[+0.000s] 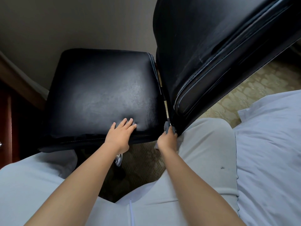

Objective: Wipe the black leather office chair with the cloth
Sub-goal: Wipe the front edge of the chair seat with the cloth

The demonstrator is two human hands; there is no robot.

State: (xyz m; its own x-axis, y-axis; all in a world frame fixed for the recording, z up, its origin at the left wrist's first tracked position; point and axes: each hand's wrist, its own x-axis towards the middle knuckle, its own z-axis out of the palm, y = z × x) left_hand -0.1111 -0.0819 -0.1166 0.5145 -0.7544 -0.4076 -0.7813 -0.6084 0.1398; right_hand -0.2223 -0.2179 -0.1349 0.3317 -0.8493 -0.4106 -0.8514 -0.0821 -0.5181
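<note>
The black leather office chair fills the upper view. Its square seat (104,88) lies at centre left and its backrest (211,46) rises at the right. My left hand (119,135) presses flat on the near edge of the seat, fingers spread and denting the leather. My right hand (167,139) is closed around a grey cloth (167,126), which is bunched against the bottom corner of the backrest. Most of the cloth is hidden in my fist.
My knees in light trousers (208,152) frame the chair on both sides. White bedding (268,144) lies at the right. Patterned carpet (252,88) shows beyond the backrest, a grey wall (81,22) behind the seat, and dark wooden furniture (9,111) at the left.
</note>
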